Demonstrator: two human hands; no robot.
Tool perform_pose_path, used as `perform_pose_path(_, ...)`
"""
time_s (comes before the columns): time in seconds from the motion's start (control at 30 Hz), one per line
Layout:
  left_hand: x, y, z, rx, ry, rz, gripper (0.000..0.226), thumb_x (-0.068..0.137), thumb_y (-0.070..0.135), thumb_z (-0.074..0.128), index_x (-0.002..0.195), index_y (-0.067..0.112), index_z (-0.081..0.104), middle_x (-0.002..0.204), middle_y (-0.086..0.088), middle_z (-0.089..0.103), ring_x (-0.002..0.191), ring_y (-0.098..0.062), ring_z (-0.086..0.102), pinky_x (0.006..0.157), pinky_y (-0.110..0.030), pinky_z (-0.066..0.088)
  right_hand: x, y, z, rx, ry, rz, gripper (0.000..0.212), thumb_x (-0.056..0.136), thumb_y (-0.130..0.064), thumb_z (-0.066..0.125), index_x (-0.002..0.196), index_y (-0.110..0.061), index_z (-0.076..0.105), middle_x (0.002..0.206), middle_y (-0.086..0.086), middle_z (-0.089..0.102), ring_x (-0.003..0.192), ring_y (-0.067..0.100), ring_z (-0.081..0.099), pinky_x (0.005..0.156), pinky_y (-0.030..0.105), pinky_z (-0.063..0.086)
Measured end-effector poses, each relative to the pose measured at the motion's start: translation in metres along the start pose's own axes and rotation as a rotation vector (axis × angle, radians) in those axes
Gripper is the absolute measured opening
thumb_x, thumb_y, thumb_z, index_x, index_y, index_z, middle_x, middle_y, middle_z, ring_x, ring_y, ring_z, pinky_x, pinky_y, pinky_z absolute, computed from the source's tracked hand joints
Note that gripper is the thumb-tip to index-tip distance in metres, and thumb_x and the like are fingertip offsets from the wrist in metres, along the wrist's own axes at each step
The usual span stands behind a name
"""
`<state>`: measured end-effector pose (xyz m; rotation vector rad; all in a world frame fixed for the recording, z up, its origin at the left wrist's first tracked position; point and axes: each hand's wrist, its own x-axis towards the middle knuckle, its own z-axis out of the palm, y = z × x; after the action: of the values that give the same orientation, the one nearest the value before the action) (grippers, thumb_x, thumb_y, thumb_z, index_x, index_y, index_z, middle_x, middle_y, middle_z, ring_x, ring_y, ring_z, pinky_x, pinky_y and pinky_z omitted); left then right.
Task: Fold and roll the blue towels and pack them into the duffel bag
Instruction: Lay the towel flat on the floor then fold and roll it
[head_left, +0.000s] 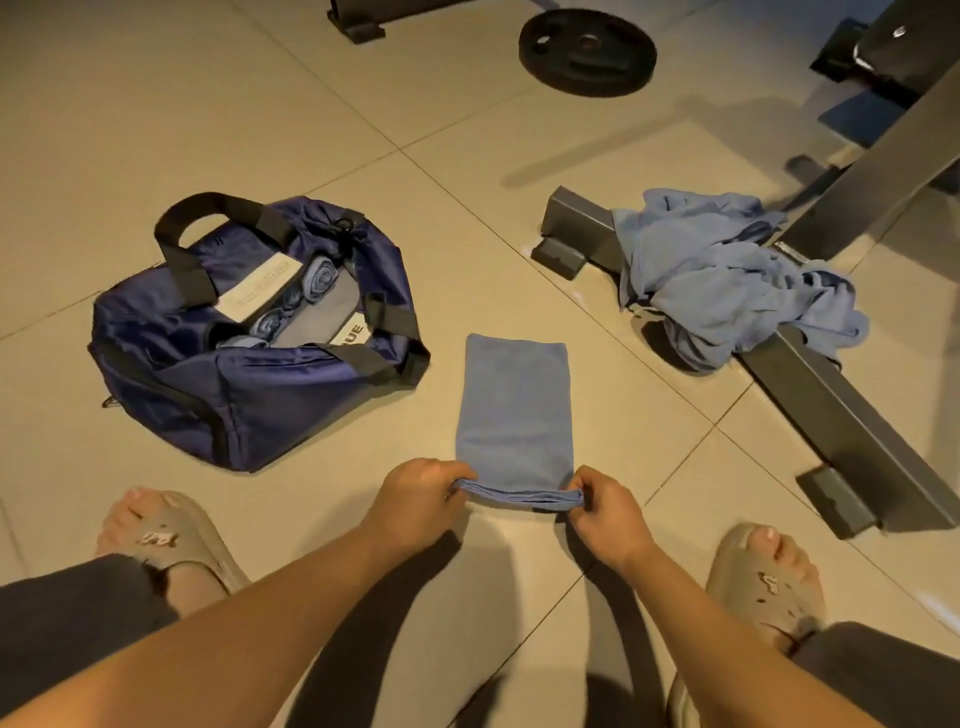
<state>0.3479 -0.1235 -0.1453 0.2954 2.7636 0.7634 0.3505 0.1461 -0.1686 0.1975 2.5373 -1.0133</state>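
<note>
On the tiled floor (156, 130), left of centre, the navy duffel bag (249, 405) lies unzipped; a white tag (354, 332) at its mouth shows the letters "UE", and print on a pale card (260, 286) is too small to read. Rolled blue towels (322, 278) sit inside. Loose blue towels (722, 280) are heaped over the bench frame (841, 410) at right. Between them lies the folded towel (511, 410), its near edge pinched at the corners by the left hand (415, 499) and right hand (605, 512), fingers (457, 475) curled closed on the cloth.
</note>
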Motion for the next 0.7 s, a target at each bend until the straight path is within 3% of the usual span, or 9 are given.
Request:
perform_pose_path(0.2, -0.013, -0.006, 0.011, -0.026, -0.099, -0.068, 0.018, 0.092, 0.034, 0.058, 0.095, 0.027, 0.073, 0.088, 0.006, 0.073, 0.082, -0.017, 0.061, 0.072, -0.037, 0.050, -0.006, 0.006, 0.008, -0.084, 0.011, -0.076, 0.011, 0.080, -0.030, 0.067, 0.078, -0.029, 0.056, 0.074, -0.006, 0.063, 0.073, 0.016, 0.057, 0.061, 0.035, 0.048)
perform_pose_path(0.3, -0.016, -0.013, 0.014, -0.062, -0.145, -0.083, 0.020, 0.094, 0.039, 0.058, 0.097, 0.030, 0.075, 0.091, 0.009, 0.073, 0.083, -0.013, 0.062, 0.075, -0.038, 0.052, -0.010, 0.012, 0.007, -0.066, -0.005, -0.114, 0.008, 0.081, -0.040, 0.069, 0.083, -0.032, 0.067, 0.088, -0.011, 0.070, 0.083, 0.012, 0.061, 0.071, 0.035, 0.052)
perform_pose_path(0.47, -0.012, -0.013, 0.015, -0.058, -0.141, -0.071, 0.018, 0.094, 0.039, 0.062, 0.095, 0.029, 0.077, 0.093, 0.008, 0.068, 0.087, -0.012, 0.058, 0.080, -0.037, 0.053, -0.015, 0.019, 0.006, -0.066, -0.040, -0.149, 0.002, 0.087, -0.027, 0.077, 0.085, -0.027, 0.076, 0.107, -0.022, 0.061, 0.102, 0.012, 0.060, 0.085, 0.030, 0.048)
perform_pose_path(0.57, -0.010, -0.015, 0.019, -0.003, -0.143, -0.070, 0.023, 0.096, 0.043, 0.061, 0.106, 0.031, 0.078, 0.095, 0.006, 0.062, 0.091, -0.012, 0.053, 0.082, -0.032, 0.050, -0.017, 0.028, 0.009, -0.015, -0.037, -0.082, 0.004, 0.087, -0.025, 0.077, 0.090, -0.023, 0.079, 0.100, -0.010, 0.054, 0.093, 0.010, 0.058, 0.084, 0.028, 0.049)
perform_pose_path(0.7, -0.007, -0.013, 0.022, -0.002, -0.152, -0.121, 0.025, 0.100, 0.038, 0.057, 0.109, 0.028, 0.078, 0.092, 0.003, 0.062, 0.092, -0.018, 0.052, 0.082, -0.034, 0.044, -0.016, 0.027, 0.011, 0.003, -0.112, 0.034, 0.011, 0.093, -0.025, 0.071, 0.082, -0.030, 0.072, 0.097, 0.001, 0.053, 0.088, 0.016, 0.058, 0.086, 0.028, 0.046)
